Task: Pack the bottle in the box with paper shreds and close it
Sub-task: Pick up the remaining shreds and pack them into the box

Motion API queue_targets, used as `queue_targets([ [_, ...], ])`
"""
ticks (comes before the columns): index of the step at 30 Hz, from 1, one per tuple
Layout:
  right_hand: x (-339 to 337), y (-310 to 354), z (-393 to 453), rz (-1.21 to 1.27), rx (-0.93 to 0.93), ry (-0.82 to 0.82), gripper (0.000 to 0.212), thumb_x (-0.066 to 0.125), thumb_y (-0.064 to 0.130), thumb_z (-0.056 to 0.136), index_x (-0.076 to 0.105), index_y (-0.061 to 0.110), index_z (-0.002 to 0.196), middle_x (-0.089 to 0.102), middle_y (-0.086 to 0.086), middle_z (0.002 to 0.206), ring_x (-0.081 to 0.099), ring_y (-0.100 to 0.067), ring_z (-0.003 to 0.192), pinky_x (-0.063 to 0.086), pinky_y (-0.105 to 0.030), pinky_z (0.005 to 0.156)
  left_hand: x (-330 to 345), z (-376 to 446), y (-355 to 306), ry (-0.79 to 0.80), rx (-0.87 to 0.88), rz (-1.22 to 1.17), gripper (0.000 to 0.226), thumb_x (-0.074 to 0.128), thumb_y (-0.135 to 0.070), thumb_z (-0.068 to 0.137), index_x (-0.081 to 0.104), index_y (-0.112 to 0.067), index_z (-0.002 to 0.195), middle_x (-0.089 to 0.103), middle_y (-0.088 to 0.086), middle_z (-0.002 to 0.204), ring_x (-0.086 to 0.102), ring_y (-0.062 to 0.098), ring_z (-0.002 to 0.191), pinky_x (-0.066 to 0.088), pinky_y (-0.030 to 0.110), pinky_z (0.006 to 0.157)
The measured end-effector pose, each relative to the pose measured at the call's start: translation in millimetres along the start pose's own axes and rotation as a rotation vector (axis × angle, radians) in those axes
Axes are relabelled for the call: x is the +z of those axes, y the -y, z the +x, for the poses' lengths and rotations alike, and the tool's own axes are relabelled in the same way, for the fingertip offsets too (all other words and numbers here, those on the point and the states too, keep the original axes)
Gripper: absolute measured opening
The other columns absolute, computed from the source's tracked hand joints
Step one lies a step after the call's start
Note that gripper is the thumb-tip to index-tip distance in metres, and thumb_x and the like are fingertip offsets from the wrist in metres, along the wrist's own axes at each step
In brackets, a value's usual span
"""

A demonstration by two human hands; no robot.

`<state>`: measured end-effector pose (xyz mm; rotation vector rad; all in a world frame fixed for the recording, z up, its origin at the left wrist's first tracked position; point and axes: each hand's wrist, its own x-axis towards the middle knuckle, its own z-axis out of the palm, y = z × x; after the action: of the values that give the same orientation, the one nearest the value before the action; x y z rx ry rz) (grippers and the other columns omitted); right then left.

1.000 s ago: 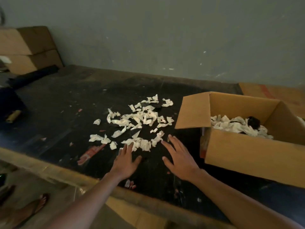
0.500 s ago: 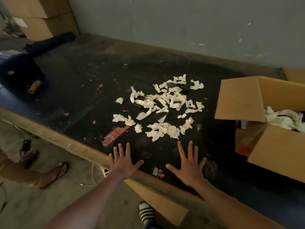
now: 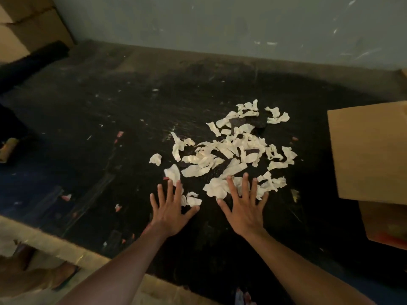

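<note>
Over the near middle of the dark worktop, both hands are spread flat, palms down, fingers splayed and grasping nothing. The left hand lies a little nearer the left, its fingertips reaching the near edge of the paper shreds; one small crumpled piece sits between its forefinger and thumb. The right hand is just beside it, apart from it, with its fingers laid over the nearest clump of shreds. Both bare forearms run back to the near edge of the view.

Beyond the hands the shreds are scattered loosely across the middle of the worktop, pale and torn, some overlapping, a few lone pieces off to the left. Small reddish scraps dot the dark, scuffed surface nearer the left.

At the right edge stands the cardboard box, only partly in view, with one flap held out toward the shreds; its inside cannot be seen, and the bottle is not visible from this angle.

At the far left corner are stacked cardboard boxes against a grey wall, with a dark roll lying in front of them. A small tan object rests at the left edge. Off the near left edge, a sandalled foot stands on the floor.
</note>
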<state>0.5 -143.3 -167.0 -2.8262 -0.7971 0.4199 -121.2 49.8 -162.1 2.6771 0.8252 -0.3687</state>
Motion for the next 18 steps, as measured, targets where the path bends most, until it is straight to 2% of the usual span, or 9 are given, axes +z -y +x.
queue_targets([
  [2, -7, 0, 19, 0.038, -0.033, -0.009, 0.076, 0.021, 0.073, 0.091, -0.028, 0.049, 0.144, -0.036, -0.002, 0.157, -0.032, -0.033, 0.143, -0.001, -0.07, 0.114, -8, 19, -2, -0.009, 0.13, -0.044, 0.085, 0.033, -0.067, 0.093, -0.012, -0.031, 0.155, -0.014, 0.002, 0.164, -0.018, 0.03, 0.149, -0.011, 0.053, 0.117],
  [3, -12, -1, 23, 0.069, -0.061, -0.023, 0.074, 0.025, 0.07, 0.093, -0.024, 0.051, 0.145, -0.035, 0.001, 0.157, -0.032, -0.031, 0.144, 0.0, -0.068, 0.115, -12, 23, -2, -0.041, 0.183, -0.1, 0.076, 0.036, -0.057, 0.097, -0.004, -0.033, 0.156, 0.001, 0.004, 0.166, -0.006, 0.029, 0.151, -0.002, 0.052, 0.121],
  [5, -23, -2, 25, 0.112, -0.133, -0.109, 0.072, 0.031, 0.065, 0.096, -0.014, 0.051, 0.149, -0.026, 0.005, 0.161, -0.026, -0.029, 0.147, 0.002, -0.063, 0.118, -23, 26, -2, -0.189, 0.235, -0.224, 0.066, 0.038, -0.046, 0.094, 0.018, -0.032, 0.155, 0.037, 0.006, 0.153, 0.03, 0.03, 0.143, 0.027, 0.047, 0.116],
  [6, -29, -3, 24, 0.119, -0.156, -0.167, 0.069, 0.033, 0.064, 0.096, -0.007, 0.05, 0.151, -0.019, 0.007, 0.163, -0.019, -0.028, 0.15, 0.005, -0.06, 0.119, -28, 26, -1, -0.276, 0.236, -0.247, 0.065, 0.038, -0.048, 0.091, 0.025, -0.03, 0.152, 0.045, 0.005, 0.142, 0.04, 0.028, 0.132, 0.035, 0.044, 0.108],
  [8, -39, -11, 19, 0.153, -0.136, -0.288, 0.064, 0.035, 0.062, 0.096, 0.009, 0.047, 0.153, -0.002, 0.007, 0.166, 0.0, -0.027, 0.151, 0.013, -0.056, 0.116, -31, 28, 10, -0.381, 0.232, -0.173, 0.072, 0.037, -0.061, 0.089, 0.025, -0.028, 0.152, 0.039, 0.006, 0.14, 0.037, 0.026, 0.129, 0.034, 0.043, 0.106],
  [11, -44, -37, 12, 0.204, 0.081, -0.44, 0.064, 0.034, 0.06, 0.093, 0.023, 0.037, 0.152, 0.016, 0.0, 0.164, 0.019, -0.03, 0.145, 0.019, -0.056, 0.111, -20, 28, 39, -0.276, 0.139, -0.026, 0.106, 0.037, -0.088, 0.076, 0.0, -0.032, 0.157, 0.003, 0.008, 0.163, 0.003, 0.035, 0.149, 0.002, 0.055, 0.119],
  [13, -41, -62, 15, 0.227, 0.307, -0.479, 0.068, 0.03, 0.061, 0.093, 0.021, 0.033, 0.154, 0.015, -0.006, 0.164, 0.019, -0.034, 0.145, 0.015, -0.059, 0.113, -12, 32, 55, -0.237, 0.079, -0.003, 0.112, 0.032, -0.094, 0.071, -0.01, -0.033, 0.156, -0.015, 0.008, 0.164, -0.013, 0.039, 0.149, -0.01, 0.056, 0.116],
  [15, -34, -81, 21, 0.299, 0.504, -0.45, 0.073, 0.022, 0.063, 0.092, 0.014, 0.029, 0.156, 0.008, -0.013, 0.165, 0.013, -0.036, 0.149, 0.009, -0.058, 0.117, -12, 42, 60, -0.24, 0.016, -0.112, 0.106, 0.024, -0.091, 0.076, -0.014, -0.031, 0.155, -0.018, 0.01, 0.164, -0.016, 0.036, 0.149, -0.009, 0.055, 0.119],
  [18, -24, -83, 30, 0.391, 0.553, -0.363, 0.072, 0.019, 0.062, 0.097, 0.004, 0.026, 0.157, 0.002, -0.016, 0.165, 0.005, -0.031, 0.152, 0.002, -0.053, 0.122, -19, 65, 50, -0.261, -0.021, -0.303, 0.1, 0.017, -0.083, 0.082, -0.012, -0.023, 0.156, -0.012, 0.011, 0.165, -0.013, 0.027, 0.151, -0.004, 0.051, 0.121],
])
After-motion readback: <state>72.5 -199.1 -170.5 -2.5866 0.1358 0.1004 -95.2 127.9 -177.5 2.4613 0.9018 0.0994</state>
